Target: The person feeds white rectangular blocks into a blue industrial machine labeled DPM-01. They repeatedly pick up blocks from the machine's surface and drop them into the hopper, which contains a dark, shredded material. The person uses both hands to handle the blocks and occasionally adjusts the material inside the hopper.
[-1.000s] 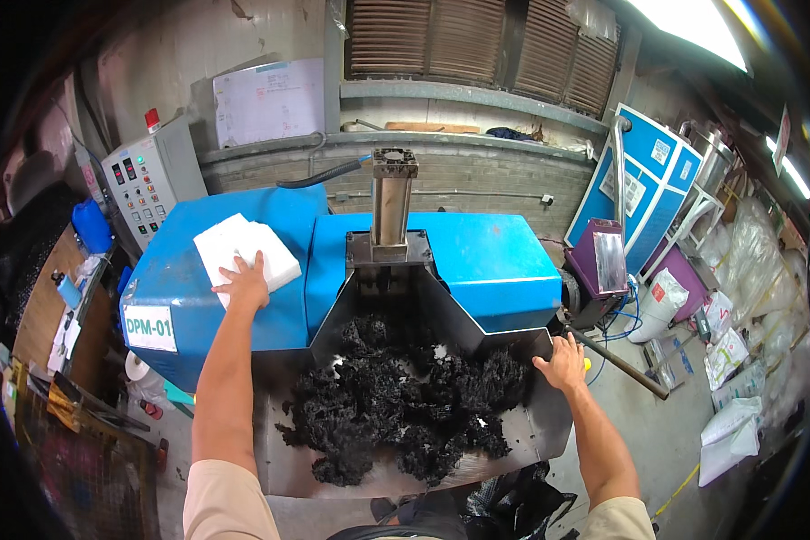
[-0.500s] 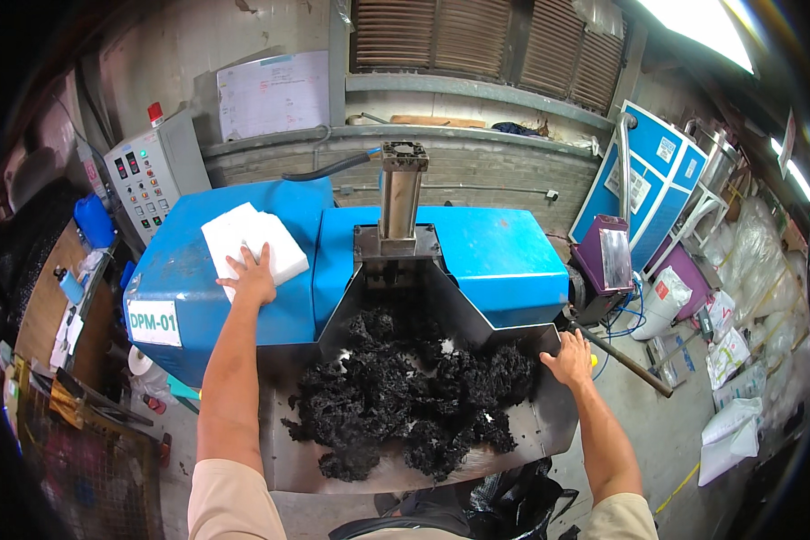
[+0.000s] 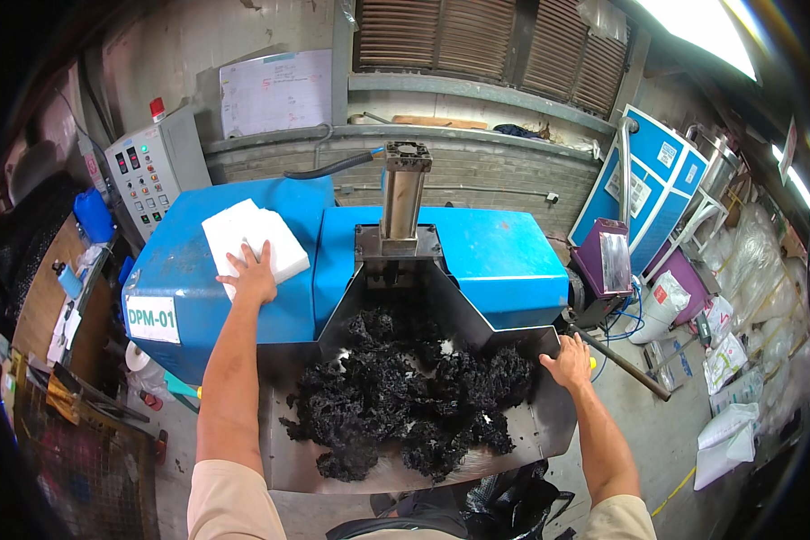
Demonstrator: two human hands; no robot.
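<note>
My left hand (image 3: 254, 275) lies with spread fingers on a white, thick, foam-like slab or stack of sheets (image 3: 268, 232); which of these it is I cannot tell. That white piece rests on the blue machine housing (image 3: 175, 256). At the right rim of the metal hopper (image 3: 288, 441), my right hand (image 3: 571, 362) rests with its thumb stretched out and fingers apart, holding nothing visible. Between my arms, the hopper holds a heap of black, shredded, clumpy material (image 3: 405, 396) with small white bits in it. A metal cylinder (image 3: 403, 198) stands upright behind the heap.
Beside the right hand, a long bar (image 3: 621, 364) slants outward. A grey control box (image 3: 153, 175) stands at the left, near a cluttered bench (image 3: 45, 288). To the right are a purple hopper (image 3: 606, 256), a blue cabinet (image 3: 648, 171) and several plastic bags (image 3: 727, 436). Below hangs a black bag (image 3: 517, 504).
The view has shifted very slightly. Both hands keep their places on the white piece and the hopper rim.
</note>
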